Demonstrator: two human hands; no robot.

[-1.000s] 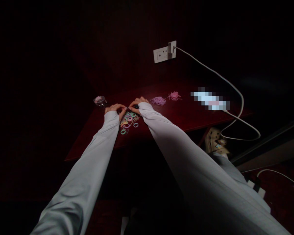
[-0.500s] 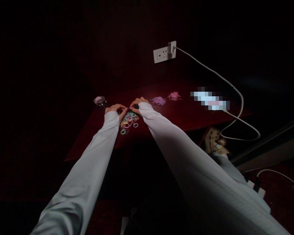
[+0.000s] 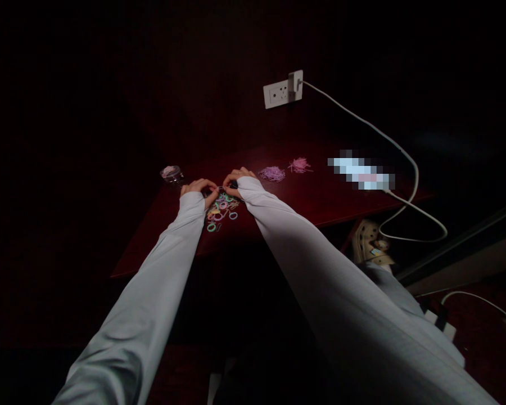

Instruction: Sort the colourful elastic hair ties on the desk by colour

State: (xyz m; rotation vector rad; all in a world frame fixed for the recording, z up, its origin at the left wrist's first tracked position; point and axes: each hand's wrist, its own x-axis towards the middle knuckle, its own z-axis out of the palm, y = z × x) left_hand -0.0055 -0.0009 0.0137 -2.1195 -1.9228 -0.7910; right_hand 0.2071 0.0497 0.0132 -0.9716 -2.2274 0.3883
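Note:
Over the dark red table, my left hand [image 3: 199, 187] and my right hand [image 3: 237, 181] face each other, fingertips pinched and a small gap apart. A small pale band [image 3: 221, 188] spans the gap, gripped from both sides; its exact kind is too small to tell. Just below my fingers lies a loose pile of coloured hair ties [image 3: 222, 209], with green, pink, yellow and lilac rings among thinner pieces. Near my right palm is a small dark thing [image 3: 234, 184], mostly hidden by the hand.
Beyond my left hand stands a clear jar [image 3: 172, 175] with something pink on top. Right of my hands lie a purple heap [image 3: 272, 174] and a pink heap [image 3: 300, 165] of thin strips. Farther right, a white cable [image 3: 362, 119] runs from the wall socket [image 3: 277, 94] to a blurred-out phone-like object [image 3: 360, 171].
My fingertips have drawn slightly apart, and the pale band between them shows more clearly. The pile and the heaps stay where they were.

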